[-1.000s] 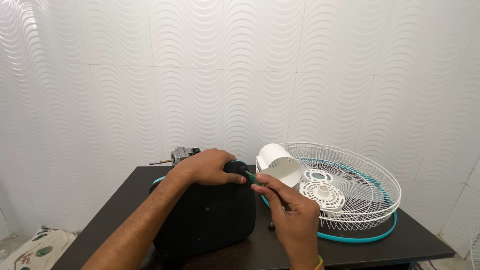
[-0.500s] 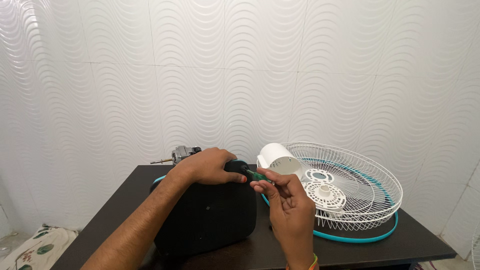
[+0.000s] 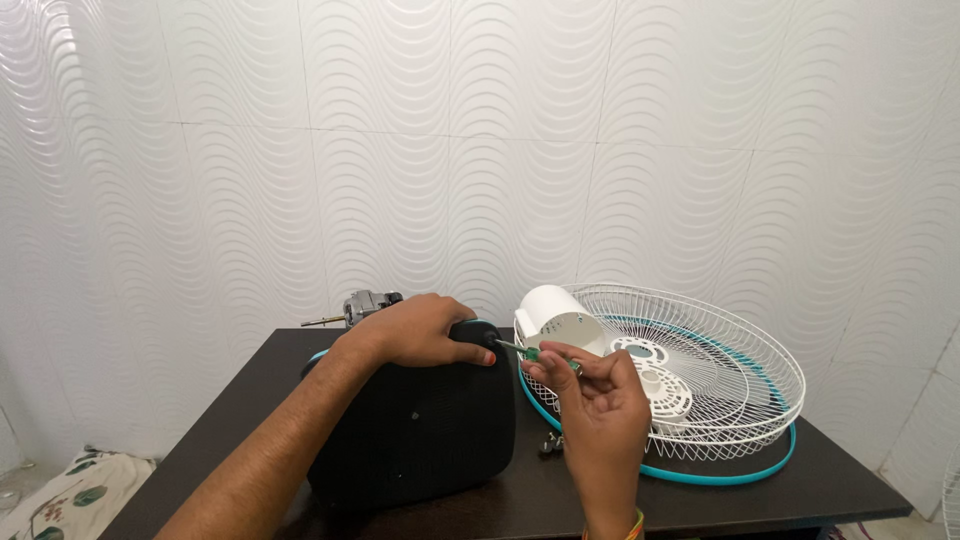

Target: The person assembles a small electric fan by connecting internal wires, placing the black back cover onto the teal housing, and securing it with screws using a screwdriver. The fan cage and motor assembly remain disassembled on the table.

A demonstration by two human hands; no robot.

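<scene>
A black fan base (image 3: 415, 435), rounded and squarish, stands tilted up on a dark worktop (image 3: 250, 400), near its front edge and left of centre. The left hand (image 3: 420, 332) lies over the top of the base, fingers curled down and pressed against its upper edge to steady it. The right hand (image 3: 597, 400) holds a small screwdriver with a green handle (image 3: 535, 353); the thumb and fingertips pinch the handle, and the thin shaft points left, its tip meeting the upper right corner of the base, just beside the left thumb. A small dark piece, perhaps a screw (image 3: 549, 445), lies on the worktop just below the right hand; it is too small to tell for sure.

Behind the base sits a bare metal fan motor (image 3: 365, 305) with its shaft sticking out to the left. To the right, white wire fan guards (image 3: 730, 370) with a teal rim lie flat, and a white cylindrical housing (image 3: 552, 320) rests against their near left edge.

To turn the screwdriver well here, it seems wise to keep the shaft in line with the screw, press firmly inward, and hold the base still so the tip does not slip toward the left thumb.
</scene>
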